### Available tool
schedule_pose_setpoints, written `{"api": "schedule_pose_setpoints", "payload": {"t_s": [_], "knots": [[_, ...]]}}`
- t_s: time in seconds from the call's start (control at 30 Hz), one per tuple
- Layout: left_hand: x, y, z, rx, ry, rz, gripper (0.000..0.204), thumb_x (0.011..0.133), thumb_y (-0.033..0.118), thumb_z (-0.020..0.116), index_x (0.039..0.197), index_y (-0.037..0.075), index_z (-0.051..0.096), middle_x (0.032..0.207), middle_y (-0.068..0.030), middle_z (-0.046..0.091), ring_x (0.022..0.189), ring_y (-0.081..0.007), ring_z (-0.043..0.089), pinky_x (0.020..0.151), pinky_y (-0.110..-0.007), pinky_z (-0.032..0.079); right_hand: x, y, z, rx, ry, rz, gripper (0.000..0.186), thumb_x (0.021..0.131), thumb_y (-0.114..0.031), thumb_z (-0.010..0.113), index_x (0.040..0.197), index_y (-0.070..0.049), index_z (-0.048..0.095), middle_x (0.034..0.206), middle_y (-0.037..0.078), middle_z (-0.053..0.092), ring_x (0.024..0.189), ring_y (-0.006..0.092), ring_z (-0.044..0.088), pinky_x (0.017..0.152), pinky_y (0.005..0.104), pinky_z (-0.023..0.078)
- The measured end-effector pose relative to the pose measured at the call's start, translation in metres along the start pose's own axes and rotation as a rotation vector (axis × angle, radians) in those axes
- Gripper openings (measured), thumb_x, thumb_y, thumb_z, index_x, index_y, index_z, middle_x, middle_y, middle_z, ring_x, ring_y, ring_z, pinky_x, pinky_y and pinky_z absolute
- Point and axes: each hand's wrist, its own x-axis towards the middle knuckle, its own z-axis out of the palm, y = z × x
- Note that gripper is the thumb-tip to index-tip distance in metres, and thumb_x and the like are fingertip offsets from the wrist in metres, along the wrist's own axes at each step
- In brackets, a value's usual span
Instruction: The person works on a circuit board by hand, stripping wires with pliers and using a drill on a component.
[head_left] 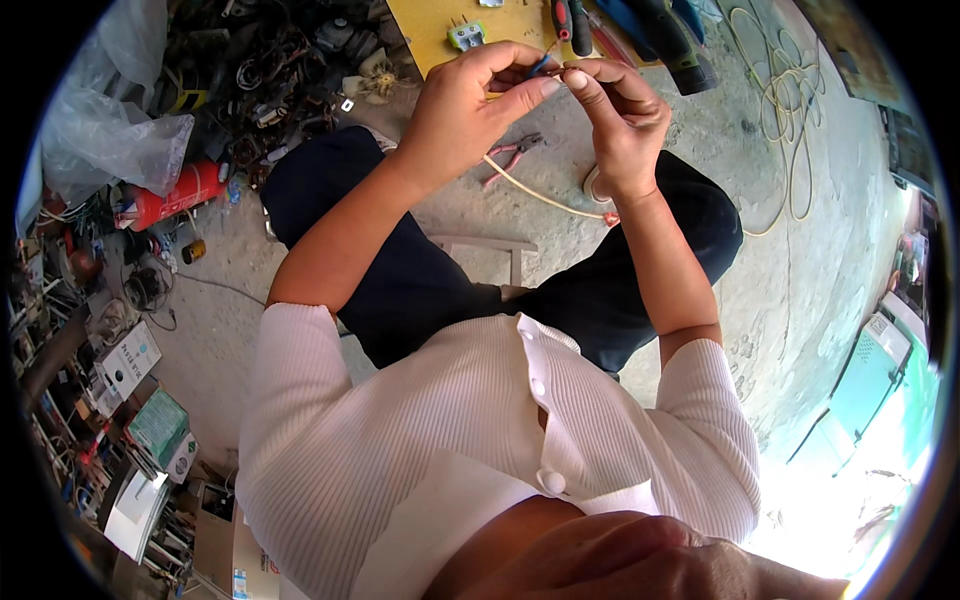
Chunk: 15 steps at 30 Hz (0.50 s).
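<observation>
In front of me both hands are raised close together at the near edge of a yellow board. My left hand point(475, 100) is closed on a pale electrical cable point(540, 195), with a thin blue wire point(540, 66) showing at its fingertips. Opposite it, my right hand point(625, 120) pinches the wire's end between thumb and forefinger; the tip is too small to make out. Below the hands, the cable curves right toward a small red piece near my right knee. Beyond the fingers on the board sits a plug part point(466, 36) with metal pins and a greenish rim.
Red-handled pliers point(513, 158) lie on the concrete floor between my knees. On the yellow board point(420, 20) are a red-and-black tool point(563, 20) and a dark blue power tool point(665, 45). Loose cable point(790, 100) coils at right. Cluttered parts and a red cylinder point(180, 193) fill the left.
</observation>
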Motion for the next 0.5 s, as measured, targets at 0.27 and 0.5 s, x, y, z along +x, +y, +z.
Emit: {"api": "schedule_pose_setpoints", "payload": {"t_s": [0.27,0.5], "knots": [[0.002,0.003,-0.014,0.236,0.025,0.103,0.017,0.084,0.009,0.073,0.096,-0.002,0.069,0.083,-0.0046,0.069,0.074,-0.0107,0.065,0.065,-0.023,0.052,0.014,-0.009,-0.008,-0.005,-0.136,0.151,0.024,0.084,-0.005,0.073,0.107,0.001,0.069,0.096,0.006,0.070,0.091,0.0099,0.063,0.084,0.0241,0.051],[0.001,0.010,-0.014,0.381,0.025,0.198,0.013,0.079,0.007,0.074,0.091,0.001,0.072,0.082,-0.0073,0.069,0.071,-0.0171,0.068,0.063,-0.027,0.053,0.015,-0.002,-0.016,-0.200,-0.188,-0.016,0.014,0.084,-0.010,0.073,0.097,-0.003,0.073,0.091,0.003,0.070,0.082,0.0094,0.061,0.076,0.0239,0.048]]}}
